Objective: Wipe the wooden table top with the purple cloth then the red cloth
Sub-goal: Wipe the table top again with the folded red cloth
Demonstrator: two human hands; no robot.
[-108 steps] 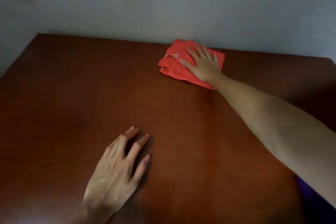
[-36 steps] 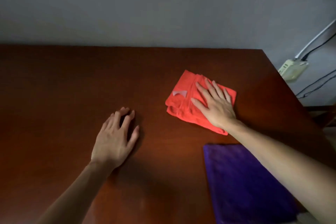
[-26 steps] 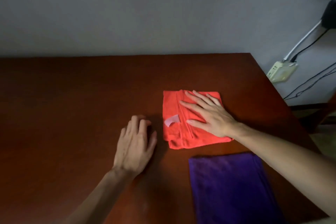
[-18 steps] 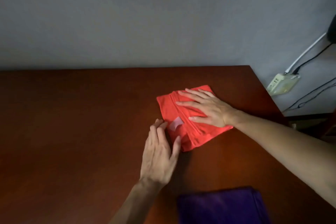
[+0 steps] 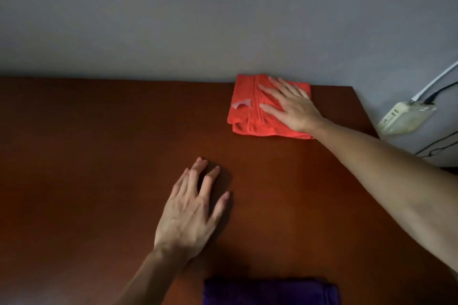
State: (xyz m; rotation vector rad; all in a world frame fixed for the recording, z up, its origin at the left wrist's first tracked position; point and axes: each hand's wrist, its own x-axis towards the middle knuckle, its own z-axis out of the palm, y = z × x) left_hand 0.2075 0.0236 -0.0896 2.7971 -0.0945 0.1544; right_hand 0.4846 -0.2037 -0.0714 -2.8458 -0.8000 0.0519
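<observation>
The folded red cloth (image 5: 250, 116) lies at the far edge of the wooden table top (image 5: 99, 156), against the wall. My right hand (image 5: 290, 106) presses flat on its right half, fingers spread. My left hand (image 5: 190, 208) rests palm down on the bare wood in the middle, fingers apart, holding nothing. The purple cloth (image 5: 270, 292) lies flat at the near edge, cut off by the frame's bottom.
A grey wall (image 5: 198, 20) rises directly behind the table. To the right, past the table's side edge, a white power strip (image 5: 406, 116) with cables hangs on the wall.
My right hand has slid the red cloth away from me to the table's far edge. My left hand has come off the cloth and rests on bare wood nearer me.
</observation>
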